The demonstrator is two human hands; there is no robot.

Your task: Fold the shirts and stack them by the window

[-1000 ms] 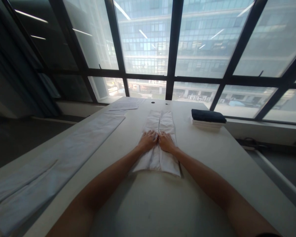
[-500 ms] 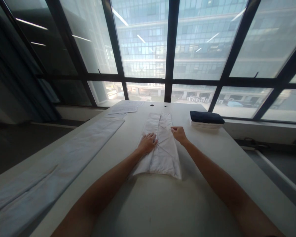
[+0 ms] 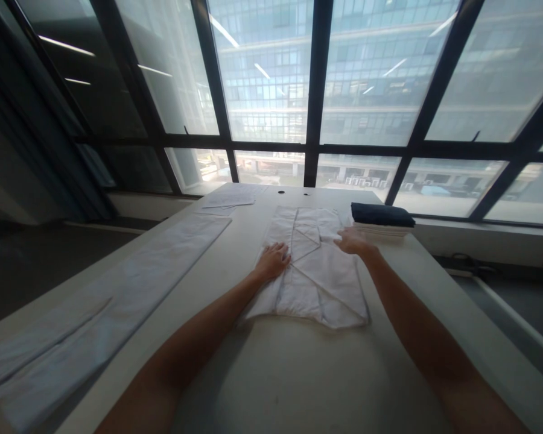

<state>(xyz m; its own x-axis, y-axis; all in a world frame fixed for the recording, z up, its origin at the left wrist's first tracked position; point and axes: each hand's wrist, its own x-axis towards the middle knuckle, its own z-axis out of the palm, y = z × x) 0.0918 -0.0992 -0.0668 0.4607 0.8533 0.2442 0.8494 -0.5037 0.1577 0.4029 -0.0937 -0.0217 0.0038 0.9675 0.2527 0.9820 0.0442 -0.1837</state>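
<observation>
In front of me a white cloth garment with creases and seam lines lies spread on the white table. My left hand rests flat on its left part, fingers stretched out. Over at the garment's upper right edge, my right hand has its fingers closed on the fabric. The fingertips there are slightly blurred. A slanting fold runs across the garment's right part down to its lower right corner.
A long folded white cloth covers the table's left side. Behind it lie white sheets. At the right edge, a dark folded cloth tops a pale stack. Tall windows stand beyond the table.
My right hand has moved to the right with the garment's edge, and the garment now spreads wider, showing more folds. My left hand has stayed in place on it.
</observation>
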